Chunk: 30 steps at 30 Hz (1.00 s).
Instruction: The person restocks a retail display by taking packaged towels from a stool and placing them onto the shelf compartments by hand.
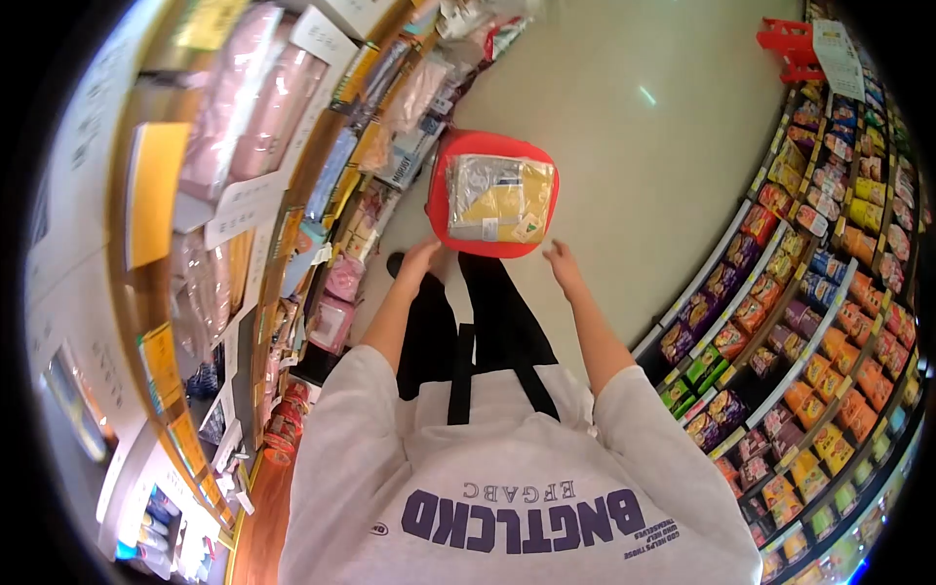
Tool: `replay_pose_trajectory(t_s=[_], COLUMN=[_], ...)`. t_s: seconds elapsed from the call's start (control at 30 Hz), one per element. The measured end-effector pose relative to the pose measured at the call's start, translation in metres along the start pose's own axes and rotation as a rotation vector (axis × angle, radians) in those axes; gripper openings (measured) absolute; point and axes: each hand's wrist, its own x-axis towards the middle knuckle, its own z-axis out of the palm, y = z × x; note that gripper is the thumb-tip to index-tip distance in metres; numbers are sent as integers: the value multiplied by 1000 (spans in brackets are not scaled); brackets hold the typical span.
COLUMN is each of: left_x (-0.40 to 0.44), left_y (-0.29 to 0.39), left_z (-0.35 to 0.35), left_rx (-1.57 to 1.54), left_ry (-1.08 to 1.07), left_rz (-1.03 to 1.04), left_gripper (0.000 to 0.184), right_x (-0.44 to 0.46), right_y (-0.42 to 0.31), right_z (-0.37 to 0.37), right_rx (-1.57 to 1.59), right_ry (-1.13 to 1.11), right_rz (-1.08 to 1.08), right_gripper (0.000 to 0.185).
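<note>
Red plastic object: a glossy red, rounded-square plastic object is standing ahead of the person's legs; whether it is a stool or a tub, I cannot tell.
Wrapped packet: a flat silver-and-yellow packet in clear, crinkled plastic is lying on top of the red object, leaving its rim showing all round.
Left hand: the left hand is reaching to the near left corner of the red object; I cannot tell whether it is touching, or whether its fingers are standing apart or together.
Right hand: the right hand is hovering just beside the near right corner of the red object, its fingers spreading apart and gripping nothing.
Legs: two black-trousered legs are standing on the near side of the red object.
Left shelving: brown-edged shelving is running along the left of the red object, bearing plastic-wrapped pink packs.
Right shelving: white-railed shelving is curving well to the right of the red object, holding rows of colourful packets.
Floor: a pale, shiny floor is stretching beyond the red object.
</note>
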Motion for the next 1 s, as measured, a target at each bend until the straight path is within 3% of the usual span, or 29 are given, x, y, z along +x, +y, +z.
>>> replay_pose_trajectory(t_s=[0.1,0.17,0.2,0.27,0.3,0.33,0.4,0.47,0.5,0.67,0.7,0.83,0.9,0.93,1.0], left_x=[37,48,52,63,67,54,21,3,-3,-53,-26,-59,-99,-99,-94], left_y=[-1,0,-5,-7,-17,-10,1,-3,-9,-21,-63,-55,-27,-29,-35], left_z=[23,43,44,46,44,45,45,38,34,28,18,4,-3,-12,-36], left_rx=[-182,-235,-226,200,363,363,143,239,278,154,72,93,103,84,-151], left_ry=[86,216,218,214,325,331,36,-105,-169,-216,-278,-289,-82,-68,34], left_rz=[99,188,170,381,397,403,130,-17,-56,-80,-24,87,-78,-49,-2], left_gripper=[53,50,50,50,49,49,46,52,50,41,41,46,55,55,38], right_x=[29,23,28,43,42,34,16,3,-6,-37,-40,-62,-74,-81,-95], right_y=[-27,-58,-44,-20,-22,-23,-19,-3,-3,5,2,-32,-62,-79,-112], right_z=[6,5,11,21,18,12,3,-1,-5,-12,-13,-11,-5,-1,8], right_rx=[38,344,348,121,124,17,-87,203,197,102,54,-8,100,79,247], right_ry=[67,-25,-29,2,2,-62,-128,-305,-347,-555,-602,-617,-612,-618,-612], right_rz=[-3,-49,-30,-90,-97,1,83,308,322,255,258,164,126,96,-17], right_gripper=[59,60,60,58,58,56,54,50,50,53,53,47,48,48,51])
